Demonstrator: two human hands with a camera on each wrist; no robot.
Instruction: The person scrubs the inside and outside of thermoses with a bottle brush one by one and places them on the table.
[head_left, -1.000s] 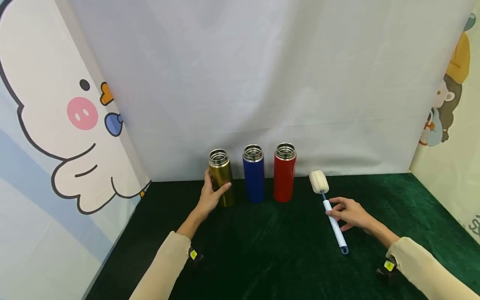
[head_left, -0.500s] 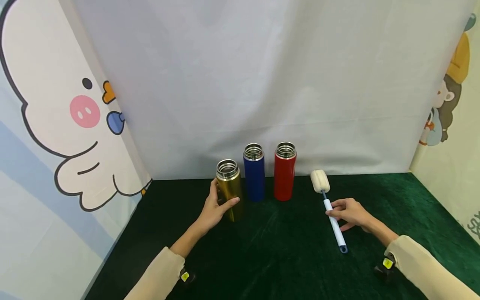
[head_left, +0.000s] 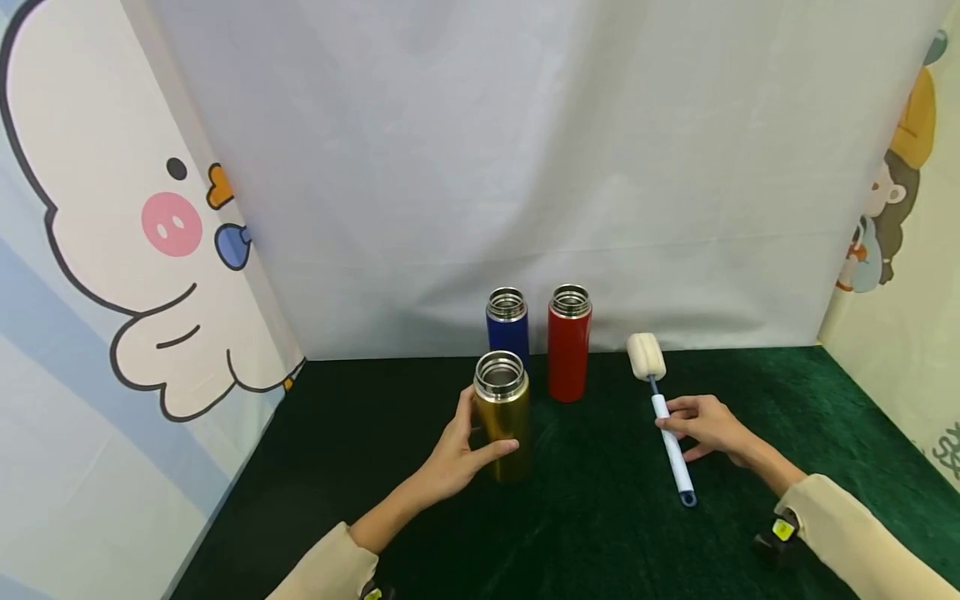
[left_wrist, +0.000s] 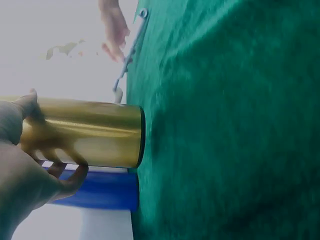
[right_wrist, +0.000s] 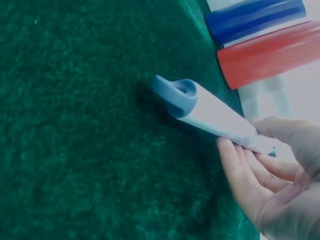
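My left hand (head_left: 448,462) grips the gold bottle (head_left: 504,417) round its side, thumb across the front. That bottle has a bare steel threaded mouth and no lid. It stands roughly upright in front of the blue bottle (head_left: 508,333), hiding its lower part in the head view. Whether its base touches the cloth I cannot tell. My right hand (head_left: 707,429) pinches the white handle (right_wrist: 215,115) of a bottle brush (head_left: 672,454) between thumb and fingers. The brush's cream sponge head (head_left: 647,357) points away from me, and a blue hanging loop (right_wrist: 176,95) ends the handle.
Just right of the blue bottle, the lidless red bottle (head_left: 568,350) stands upright near the back edge. Dark green velvety cloth (head_left: 600,517) covers the table. A pale curtain (head_left: 420,167) closes off the back, with cartoon-printed panels (head_left: 97,250) at both sides.
My left hand has brought the gold bottle from the left end of the row to the right and nearer me. The right hand and brush have barely shifted.
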